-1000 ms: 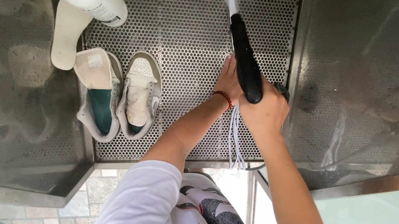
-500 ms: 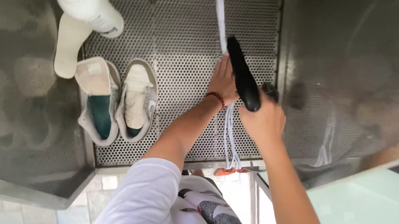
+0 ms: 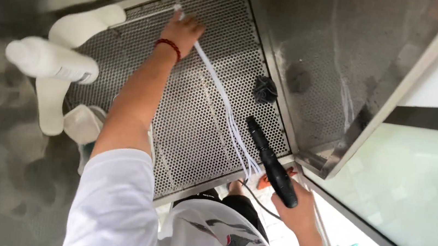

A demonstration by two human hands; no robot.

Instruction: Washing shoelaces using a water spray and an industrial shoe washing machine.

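Steel fills most of what I see: a big stainless wash basin (image 3: 14, 182) with dull, water-marked walls and a perforated floor grate (image 3: 198, 115) set into it. From where I stand the basin looks rigid and slick when wet, nothing to grab.

White shoes (image 3: 79, 123) lie on the grate at the left, partly hidden under the person's arm, beside pale insoles (image 3: 78, 27) and a white plastic bottle (image 3: 53, 60) lying on its side. A small dark scrubbing wad (image 3: 264, 88) sits near the grate's right edge.

Next down in size is the black spray gun (image 3: 272, 162), long and stiff, its nozzle pointing over the grate. The right hand (image 3: 297, 209) has its grip clenched around the handle end, which is the sensible place; it looks fairly light but probably slippery.

Thinnest of all are the white shoelaces (image 3: 221, 104), stretched in a taut bundle across the grate. The left hand (image 3: 183, 31) has its grip closed on their far end, pinning them to the mesh by the back edge. I judge them limp, light and soggy, best held by an end and kept tight so they do not tangle.
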